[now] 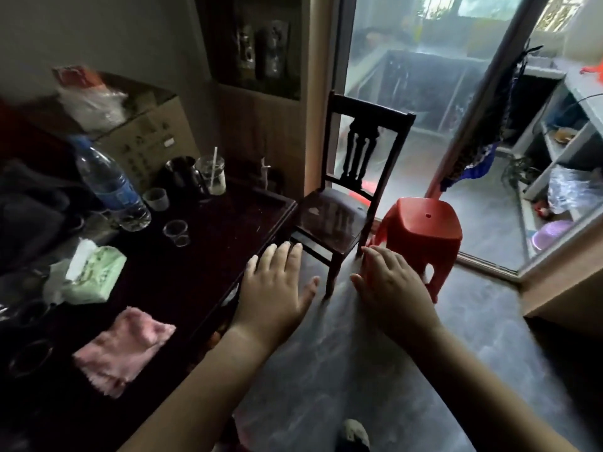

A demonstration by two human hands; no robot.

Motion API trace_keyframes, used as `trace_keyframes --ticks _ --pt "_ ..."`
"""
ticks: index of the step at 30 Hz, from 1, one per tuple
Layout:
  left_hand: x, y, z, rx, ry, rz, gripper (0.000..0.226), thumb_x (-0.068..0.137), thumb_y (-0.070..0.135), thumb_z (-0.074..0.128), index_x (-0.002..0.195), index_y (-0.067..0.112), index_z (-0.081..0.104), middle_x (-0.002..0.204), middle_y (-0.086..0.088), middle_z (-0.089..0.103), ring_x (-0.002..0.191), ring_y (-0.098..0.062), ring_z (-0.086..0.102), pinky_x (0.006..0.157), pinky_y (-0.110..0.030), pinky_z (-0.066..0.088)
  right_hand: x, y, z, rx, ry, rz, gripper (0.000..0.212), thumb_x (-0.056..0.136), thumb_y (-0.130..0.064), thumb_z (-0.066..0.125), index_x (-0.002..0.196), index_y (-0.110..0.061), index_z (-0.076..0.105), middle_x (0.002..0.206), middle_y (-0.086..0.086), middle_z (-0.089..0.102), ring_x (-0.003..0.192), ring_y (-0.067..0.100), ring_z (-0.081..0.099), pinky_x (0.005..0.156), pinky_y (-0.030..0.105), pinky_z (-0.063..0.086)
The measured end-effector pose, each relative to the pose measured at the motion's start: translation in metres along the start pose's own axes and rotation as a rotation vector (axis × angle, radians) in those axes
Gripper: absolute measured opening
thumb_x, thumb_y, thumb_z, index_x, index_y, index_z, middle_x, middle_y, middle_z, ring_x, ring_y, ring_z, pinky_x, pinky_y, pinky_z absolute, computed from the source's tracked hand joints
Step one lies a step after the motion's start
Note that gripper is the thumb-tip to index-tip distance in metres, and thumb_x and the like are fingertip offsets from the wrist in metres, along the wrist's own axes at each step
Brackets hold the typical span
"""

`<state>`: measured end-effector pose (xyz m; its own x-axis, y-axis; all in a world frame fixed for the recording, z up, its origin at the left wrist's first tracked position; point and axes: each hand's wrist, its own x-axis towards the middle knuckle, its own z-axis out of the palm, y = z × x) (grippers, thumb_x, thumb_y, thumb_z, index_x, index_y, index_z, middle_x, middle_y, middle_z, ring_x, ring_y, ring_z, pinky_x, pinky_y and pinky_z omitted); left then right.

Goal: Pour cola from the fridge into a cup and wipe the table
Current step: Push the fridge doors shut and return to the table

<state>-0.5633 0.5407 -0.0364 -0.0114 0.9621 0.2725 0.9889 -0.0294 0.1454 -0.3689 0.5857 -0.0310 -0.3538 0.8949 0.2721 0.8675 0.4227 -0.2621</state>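
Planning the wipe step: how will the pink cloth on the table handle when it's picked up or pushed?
The pink cloth looks like soft, fuzzy fabric lying flat and slightly rumpled, so it will probably droop when lifted. It is likely light for its size. Pushed across the dark table, it may bunch or fold rather than slide as one piece.

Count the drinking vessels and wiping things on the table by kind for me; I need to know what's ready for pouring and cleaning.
Small clear glass cups: 1
Small white cups: 1
Glass jars with a straw: 1
Dark metal mugs: 1
Water bottles: 1
Pink cloths: 1
Tissue packs: 1
Total: 7
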Motion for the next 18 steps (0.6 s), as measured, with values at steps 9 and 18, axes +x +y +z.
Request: trace_keyframes --ticks 9,18 --pt "0.037 -0.007 0.009 0.088 0.072 -0.276 0.062 0.091 0.049 0.032 0.129 0.005 0.053 0.130 -0.015 0.056 0.123 -0.031 0.050 0.099 -0.049 0.040 0.089 0.020 0.023 0.065 -0.112 -0.280 0.061 0.090 -0.051 0.033 0.128 -0.007 0.052 0.127 0.009 0.057 0.119 0.025 0.051 0.099 0.034 0.041" --pt "0.026 -0.028 0.027 0.113 0.019 -0.523 0.061 0.092 0.049 0.030 0.137 0.010 0.045 0.141 -0.012 0.046 0.133 -0.029 0.039 0.103 -0.049 0.036 0.136 0.004 0.074 0.096 -0.253 -0.542 0.063 0.090 -0.051 0.030 0.132 -0.008 0.048 0.134 0.011 0.053 0.126 0.028 0.047 0.102 0.040 0.040"
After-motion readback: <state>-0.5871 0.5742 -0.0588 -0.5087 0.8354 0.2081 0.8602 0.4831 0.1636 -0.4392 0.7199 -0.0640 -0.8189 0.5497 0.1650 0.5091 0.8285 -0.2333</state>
